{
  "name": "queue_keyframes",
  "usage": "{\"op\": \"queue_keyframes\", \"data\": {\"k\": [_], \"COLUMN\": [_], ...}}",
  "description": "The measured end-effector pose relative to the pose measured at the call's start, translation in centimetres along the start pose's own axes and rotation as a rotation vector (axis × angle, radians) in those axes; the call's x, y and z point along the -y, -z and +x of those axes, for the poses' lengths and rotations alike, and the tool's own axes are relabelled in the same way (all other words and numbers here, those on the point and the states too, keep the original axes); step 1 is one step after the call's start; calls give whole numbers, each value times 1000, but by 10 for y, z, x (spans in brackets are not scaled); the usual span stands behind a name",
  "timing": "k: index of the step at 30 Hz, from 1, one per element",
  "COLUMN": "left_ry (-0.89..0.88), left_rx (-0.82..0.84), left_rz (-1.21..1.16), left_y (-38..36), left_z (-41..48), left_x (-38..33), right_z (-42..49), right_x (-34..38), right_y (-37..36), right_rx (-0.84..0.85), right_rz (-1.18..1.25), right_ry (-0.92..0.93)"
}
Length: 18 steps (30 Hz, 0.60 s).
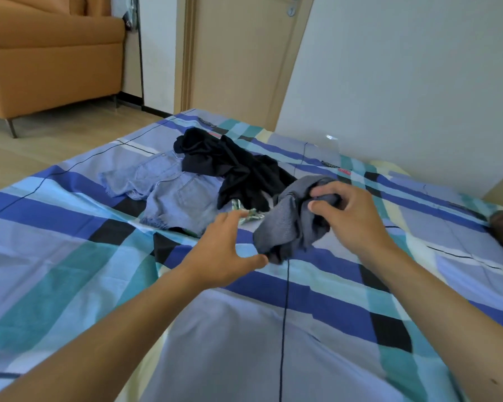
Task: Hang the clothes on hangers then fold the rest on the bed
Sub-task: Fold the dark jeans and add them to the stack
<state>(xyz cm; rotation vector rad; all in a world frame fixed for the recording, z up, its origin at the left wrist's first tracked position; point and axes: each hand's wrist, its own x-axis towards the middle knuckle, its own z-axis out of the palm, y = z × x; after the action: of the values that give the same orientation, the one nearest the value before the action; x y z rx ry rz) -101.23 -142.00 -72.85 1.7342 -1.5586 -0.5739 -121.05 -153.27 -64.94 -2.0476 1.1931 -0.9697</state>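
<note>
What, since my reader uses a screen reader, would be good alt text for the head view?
A person's right hand grips a bunched grey garment over a blue plaid bed, while the open left hand reaches toward its lower end. Light denim shorts and a crumpled black garment lie on the bed behind.

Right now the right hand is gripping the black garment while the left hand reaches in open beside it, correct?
Not quite. The head view shows the right hand gripping the grey garment, not the black garment, which lies on the bed behind it. The left hand does reach in open beside it.
</note>
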Motion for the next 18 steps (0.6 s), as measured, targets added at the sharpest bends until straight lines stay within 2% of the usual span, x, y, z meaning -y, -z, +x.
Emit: {"op": "queue_keyframes", "data": {"k": [3,6,8,9,11,12,14,16,18], "left_ry": [-155,-223,-115,1,307,424,551,650,728], "left_rx": [48,209,211,233,322,342,339,315,308], "left_rz": [-128,-462,-631,-746,-984,-1031,-1012,-970,-912], "left_y": [-13,-36,-47,-50,-56,-59,-67,-76,-86], "left_z": [-10,-21,-29,-33,-35,-36,-34,-34,-34], "left_x": [-23,-53,-67,-72,-77,-79,-78,-74,-71], "right_z": [-33,-65,-80,-87,-102,-109,-124,-134,-143], "right_x": [17,9,-6,-15,-39,-52,-82,-103,-104], "right_y": [35,59,70,75,83,85,80,69,64], "right_rx": [49,154,184,188,181,189,192,206,272], "right_rz": [342,640,762,772,724,689,493,134,-62], "right_ry": [-118,-291,-412,-473,-606,-663,-711,-664,-564]}}
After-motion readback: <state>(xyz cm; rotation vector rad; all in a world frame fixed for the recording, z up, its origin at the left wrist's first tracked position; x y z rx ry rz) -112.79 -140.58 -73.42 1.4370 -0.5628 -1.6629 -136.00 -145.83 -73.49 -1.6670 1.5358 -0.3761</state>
